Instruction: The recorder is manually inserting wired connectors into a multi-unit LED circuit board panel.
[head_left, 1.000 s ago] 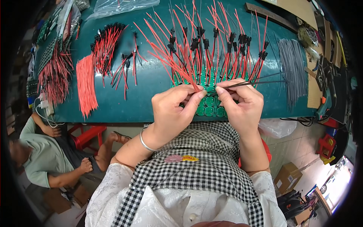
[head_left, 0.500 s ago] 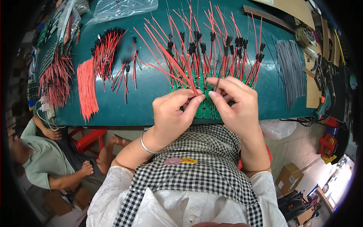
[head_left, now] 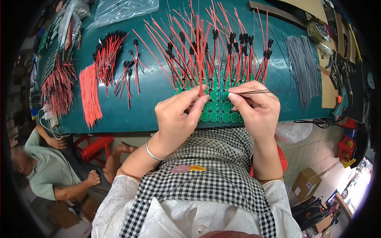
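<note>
My left hand (head_left: pixel 177 110) is closed, pinching a bundle of red wires (head_left: pixel 201 65) that stands up and fans out above the fingertips. To its right, my right hand (head_left: pixel 257 109) is closed in a pinch on a few thin dark wires (head_left: pixel 254 92), which lie across the fingers and point right. Between and beneath both hands are green circuit boards (head_left: pixel 214 106) with rows of round sections. Red and black wires with black connectors (head_left: pixel 232 37) rise from the boards' far part. Where the held wires end is hidden by my fingers.
On the green table lie loose red wires (head_left: pixel 90 95), red-black wires with connectors (head_left: pixel 109 55) and grey wires (head_left: pixel 303 69). Wired boards (head_left: pixel 59 87) sit far left, a dark bar (head_left: pixel 278 14) at the back. A person (head_left: pixel 51 170) sits lower left near a red stool (head_left: pixel 95 148).
My right hand has moved right, away from the left, and the dark wires in it have swung from upright to sideways. The left hand's red wires now stand more upright.
</note>
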Action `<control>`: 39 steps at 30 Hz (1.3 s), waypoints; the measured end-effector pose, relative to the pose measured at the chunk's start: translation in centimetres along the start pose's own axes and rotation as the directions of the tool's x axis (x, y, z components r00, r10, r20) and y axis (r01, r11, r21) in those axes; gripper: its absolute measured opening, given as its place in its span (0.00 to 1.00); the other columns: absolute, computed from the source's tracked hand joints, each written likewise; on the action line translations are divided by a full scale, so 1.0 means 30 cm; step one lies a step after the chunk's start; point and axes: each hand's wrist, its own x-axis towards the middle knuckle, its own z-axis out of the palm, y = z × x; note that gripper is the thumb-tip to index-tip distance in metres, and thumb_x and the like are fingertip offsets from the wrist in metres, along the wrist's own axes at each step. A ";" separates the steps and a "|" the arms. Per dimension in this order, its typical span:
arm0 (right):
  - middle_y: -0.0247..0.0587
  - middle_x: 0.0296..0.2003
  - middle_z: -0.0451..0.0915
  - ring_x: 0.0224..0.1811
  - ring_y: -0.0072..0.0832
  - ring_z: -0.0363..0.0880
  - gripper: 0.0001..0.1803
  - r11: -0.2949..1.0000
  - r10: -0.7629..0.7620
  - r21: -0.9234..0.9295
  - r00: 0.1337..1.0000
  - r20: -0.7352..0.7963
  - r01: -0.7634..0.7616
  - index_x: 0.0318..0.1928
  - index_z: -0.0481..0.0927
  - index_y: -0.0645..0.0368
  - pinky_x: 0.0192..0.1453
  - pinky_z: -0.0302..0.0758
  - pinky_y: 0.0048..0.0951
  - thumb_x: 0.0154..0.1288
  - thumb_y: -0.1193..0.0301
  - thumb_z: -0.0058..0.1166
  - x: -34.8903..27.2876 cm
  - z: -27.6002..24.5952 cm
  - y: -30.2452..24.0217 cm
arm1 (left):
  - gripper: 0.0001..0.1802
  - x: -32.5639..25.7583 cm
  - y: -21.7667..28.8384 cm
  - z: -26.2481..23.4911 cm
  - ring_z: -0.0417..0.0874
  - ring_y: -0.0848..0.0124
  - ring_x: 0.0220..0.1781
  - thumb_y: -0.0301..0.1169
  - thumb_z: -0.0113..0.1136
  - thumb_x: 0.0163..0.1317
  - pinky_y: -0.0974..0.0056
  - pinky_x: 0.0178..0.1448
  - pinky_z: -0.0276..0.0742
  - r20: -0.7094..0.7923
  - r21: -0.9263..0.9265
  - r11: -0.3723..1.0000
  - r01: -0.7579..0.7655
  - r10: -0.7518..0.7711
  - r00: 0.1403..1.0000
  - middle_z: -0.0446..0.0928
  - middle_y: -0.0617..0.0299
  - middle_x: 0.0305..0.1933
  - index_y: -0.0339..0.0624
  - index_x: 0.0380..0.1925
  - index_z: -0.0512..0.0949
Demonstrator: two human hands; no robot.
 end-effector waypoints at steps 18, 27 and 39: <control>0.41 0.32 0.86 0.27 0.20 0.84 0.05 1.000 -0.025 -0.001 0.999 -0.033 0.025 0.36 0.88 0.68 0.29 0.79 0.19 0.58 0.84 0.67 0.002 0.018 0.017 | 0.05 0.015 0.035 0.036 0.89 0.73 0.30 0.19 0.70 0.61 0.71 0.33 0.85 0.053 -0.182 0.971 0.154 -0.147 0.988 0.87 0.54 0.33 0.29 0.37 0.86; 0.41 0.30 0.85 0.24 0.17 0.80 0.03 0.996 -0.081 -0.041 0.997 -0.012 0.080 0.34 0.87 0.69 0.26 0.76 0.18 0.58 0.83 0.67 0.008 0.022 0.009 | 0.06 0.010 0.022 0.046 0.84 0.79 0.26 0.19 0.70 0.61 0.74 0.30 0.79 0.056 -0.146 0.984 0.101 -0.093 0.994 0.86 0.60 0.30 0.32 0.38 0.87; 0.38 0.29 0.83 0.21 0.17 0.74 0.08 0.994 -0.051 -0.089 0.994 0.097 0.059 0.42 0.87 0.67 0.24 0.71 0.20 0.61 0.81 0.65 0.017 0.018 0.011 | 0.07 0.015 0.015 0.049 0.82 0.77 0.22 0.20 0.73 0.58 0.71 0.26 0.76 0.071 -0.084 0.995 0.063 -0.057 0.996 0.87 0.57 0.30 0.33 0.37 0.87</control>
